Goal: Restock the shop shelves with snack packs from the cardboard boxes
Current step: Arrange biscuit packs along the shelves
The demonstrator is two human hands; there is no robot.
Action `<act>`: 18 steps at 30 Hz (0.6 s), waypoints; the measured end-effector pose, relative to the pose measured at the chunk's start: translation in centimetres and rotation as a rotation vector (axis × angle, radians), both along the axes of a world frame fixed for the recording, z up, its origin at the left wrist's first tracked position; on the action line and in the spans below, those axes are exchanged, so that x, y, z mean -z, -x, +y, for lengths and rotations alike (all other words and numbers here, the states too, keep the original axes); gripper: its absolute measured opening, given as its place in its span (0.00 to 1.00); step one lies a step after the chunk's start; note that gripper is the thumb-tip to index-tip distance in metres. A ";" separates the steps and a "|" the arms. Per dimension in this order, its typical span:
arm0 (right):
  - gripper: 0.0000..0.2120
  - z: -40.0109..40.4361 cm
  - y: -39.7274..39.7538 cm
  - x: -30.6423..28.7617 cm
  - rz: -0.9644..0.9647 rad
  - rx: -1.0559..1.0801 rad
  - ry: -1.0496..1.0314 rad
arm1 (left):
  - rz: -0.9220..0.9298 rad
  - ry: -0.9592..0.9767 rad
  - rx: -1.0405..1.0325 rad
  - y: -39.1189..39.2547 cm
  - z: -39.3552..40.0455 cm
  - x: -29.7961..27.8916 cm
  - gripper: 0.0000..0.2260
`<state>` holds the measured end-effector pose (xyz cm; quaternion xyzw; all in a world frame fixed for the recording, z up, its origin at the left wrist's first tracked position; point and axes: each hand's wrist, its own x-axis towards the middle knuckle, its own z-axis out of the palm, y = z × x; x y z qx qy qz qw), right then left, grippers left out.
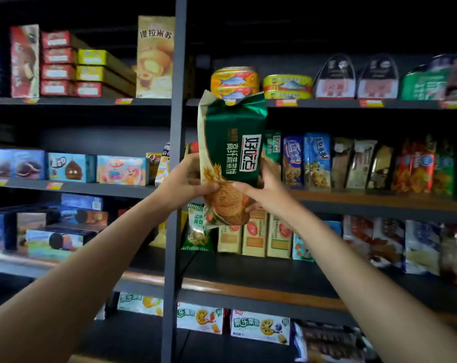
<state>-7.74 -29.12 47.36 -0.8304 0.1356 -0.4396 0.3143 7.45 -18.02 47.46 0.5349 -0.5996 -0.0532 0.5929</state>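
A tall green and cream biscuit pack (231, 142) stands upright in front of the shelves, level with the middle shelf. My left hand (182, 183) grips its lower left edge, thumb across the front over the printed biscuits. My right hand (261, 191) grips its lower right edge, thumb on the front. Behind the pack, more snack packs (316, 159) stand in a row on the middle shelf (379, 199). No cardboard box is in view.
A grey upright post (175, 179) divides the shelving just left of the pack. Fish tins (235, 82) sit on the shelf above. Cracker packs (256, 234) stand on the shelf below. Boxed biscuits (72, 167) fill the left bay.
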 end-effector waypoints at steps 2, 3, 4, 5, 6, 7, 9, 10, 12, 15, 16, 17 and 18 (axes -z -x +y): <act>0.32 -0.8 1.1 -1.5 -0.070 0.050 0.037 | 0.011 0.066 -0.001 1.4 -1.2 -1.6 0.23; 0.32 -1.4 1.5 -2.4 -0.107 0.088 0.059 | 0.024 0.105 -0.020 2.0 -1.8 -2.4 0.22; 0.31 -1.8 2.0 -3.4 -0.148 0.119 0.079 | 0.029 0.141 -0.061 2.5 -2.6 -3.1 0.21; 0.30 -2.2 2.5 -4.4 -0.180 0.153 0.099 | 0.021 0.157 -0.116 2.8 -3.3 -3.7 0.22; 0.30 -2.6 2.9 -5.5 -0.198 0.184 0.124 | 0.003 0.150 -0.168 3.1 -4.0 -4.3 0.23; 0.30 -3.2 3.4 -6.5 -0.203 0.213 0.155 | -0.015 0.133 -0.203 3.2 -4.6 -4.7 0.23; 0.29 -4.5 3.9 -8.2 -0.174 0.266 0.214 | -0.046 0.100 -0.236 3.3 -5.9 -5.5 0.22; 0.29 -5.3 4.1 -8.8 -0.155 0.286 0.235 | -0.064 0.089 -0.249 3.3 -6.4 -5.8 0.21; 0.29 -7.4 4.0 -9.6 -0.115 0.326 0.259 | -0.120 0.073 -0.285 3.1 -7.6 -6.3 0.19; 0.29 -10.9 3.4 -9.3 -0.025 0.366 0.256 | -0.226 0.018 -0.321 2.1 -9.9 -7.2 0.15; 0.30 -12.2 3.2 -8.9 0.006 0.368 0.244 | -0.261 -0.019 -0.318 1.8 -10.9 -7.3 0.14; 0.30 -13.5 2.9 -8.5 0.035 0.363 0.226 | -0.298 -0.060 -0.309 1.5 -11.9 -7.5 0.13; 0.30 -14.8 2.6 -8.1 0.059 0.354 0.208 | -0.328 -0.102 -0.293 1.4 -13.0 -7.6 0.13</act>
